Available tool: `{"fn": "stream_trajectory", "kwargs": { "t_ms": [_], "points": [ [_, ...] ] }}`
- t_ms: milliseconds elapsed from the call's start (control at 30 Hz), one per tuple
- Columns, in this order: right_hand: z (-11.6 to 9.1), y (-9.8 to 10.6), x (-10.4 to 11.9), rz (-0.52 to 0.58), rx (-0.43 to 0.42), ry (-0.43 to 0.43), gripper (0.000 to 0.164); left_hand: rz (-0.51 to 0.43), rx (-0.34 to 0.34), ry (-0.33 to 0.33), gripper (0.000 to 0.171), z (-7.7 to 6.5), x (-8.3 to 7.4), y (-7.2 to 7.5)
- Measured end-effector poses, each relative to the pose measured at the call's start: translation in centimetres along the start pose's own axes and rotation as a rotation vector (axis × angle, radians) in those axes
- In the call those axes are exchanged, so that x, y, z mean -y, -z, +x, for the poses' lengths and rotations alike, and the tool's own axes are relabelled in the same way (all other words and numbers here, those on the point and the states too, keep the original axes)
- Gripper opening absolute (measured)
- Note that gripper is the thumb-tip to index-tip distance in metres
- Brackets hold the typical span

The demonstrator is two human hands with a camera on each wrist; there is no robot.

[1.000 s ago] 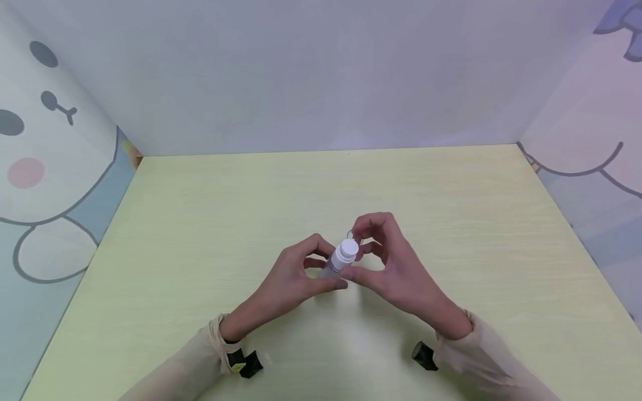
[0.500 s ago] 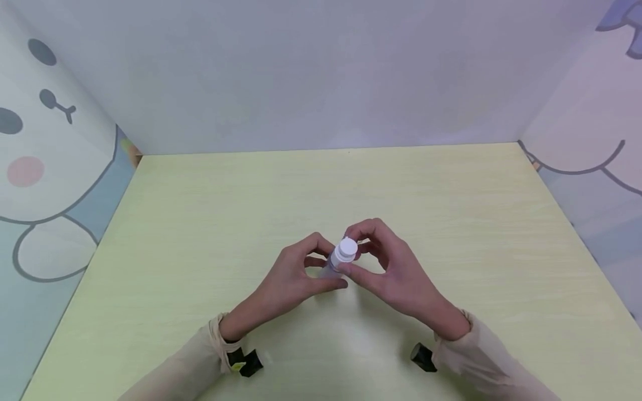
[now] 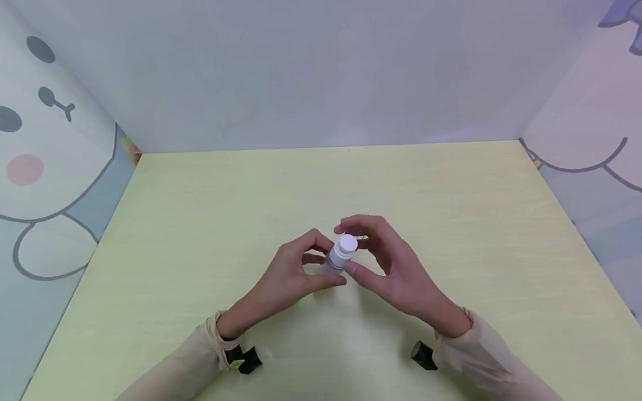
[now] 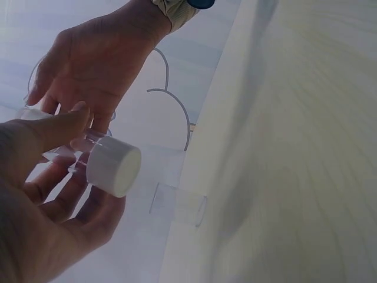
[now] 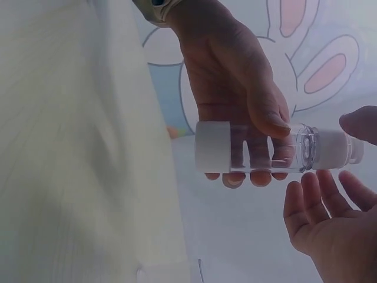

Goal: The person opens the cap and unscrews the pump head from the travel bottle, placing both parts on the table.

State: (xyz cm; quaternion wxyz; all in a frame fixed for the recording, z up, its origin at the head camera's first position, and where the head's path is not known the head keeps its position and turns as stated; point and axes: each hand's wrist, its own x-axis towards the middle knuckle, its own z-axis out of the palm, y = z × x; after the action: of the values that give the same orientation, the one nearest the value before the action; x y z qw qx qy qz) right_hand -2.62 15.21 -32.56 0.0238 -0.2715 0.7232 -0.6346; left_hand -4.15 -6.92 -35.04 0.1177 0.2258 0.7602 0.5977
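My left hand (image 3: 283, 275) grips a small clear bottle (image 5: 240, 140), thumb on one side and fingers on the other. It is held upright with a slight tilt. The bottle has a white base (image 4: 113, 167) and a white collar and top (image 3: 346, 245). My right hand (image 3: 396, 267) is at the upper end, its thumb and fingers spread around the white top with gaps showing in the right wrist view. Beyond the bottle, a clear open cylinder (image 4: 178, 204) stands on the table; in the head view the hands mostly hide it.
The pale wooden table (image 3: 225, 206) spans the work area, closed off by a plain back wall (image 3: 321, 72). Side walls carry cartoon drawings. A black device (image 3: 249, 361) sits at the left cuff, another black device (image 3: 424, 355) at the right cuff.
My right fingers first closed in on the white top, then spread again, with the index finger reaching further left past it. The left hand keeps its grip and has barely moved.
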Motion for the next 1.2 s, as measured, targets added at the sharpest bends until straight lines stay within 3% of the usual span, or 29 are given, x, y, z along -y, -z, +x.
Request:
{"fn": "stream_trajectory", "kwargs": {
  "t_ms": [133,300,600,967,1200],
  "points": [
    [-0.02,-0.34,-0.26,0.018,-0.050,0.001,0.061,0.000,0.012,0.005,0.038,0.01,0.00,-0.11],
    [0.09,-0.68,-0.24,0.018,-0.083,0.015,0.050,0.006,0.025,0.010,0.038,-0.07,0.03,-0.21],
    [0.05,-0.57,-0.28,0.018,-0.050,0.100,0.043,0.028,0.023,0.012,0.040,-0.13,0.17,-0.20],
    [0.02,-0.54,0.59,0.023,-0.062,0.101,0.045,0.016,0.027,0.036,0.040,-0.22,0.31,-0.09],
    [0.24,-0.40,0.10,0.026,-0.097,0.214,0.046,0.019,0.012,0.039,0.040,-0.47,0.28,0.09]
  ]
}}
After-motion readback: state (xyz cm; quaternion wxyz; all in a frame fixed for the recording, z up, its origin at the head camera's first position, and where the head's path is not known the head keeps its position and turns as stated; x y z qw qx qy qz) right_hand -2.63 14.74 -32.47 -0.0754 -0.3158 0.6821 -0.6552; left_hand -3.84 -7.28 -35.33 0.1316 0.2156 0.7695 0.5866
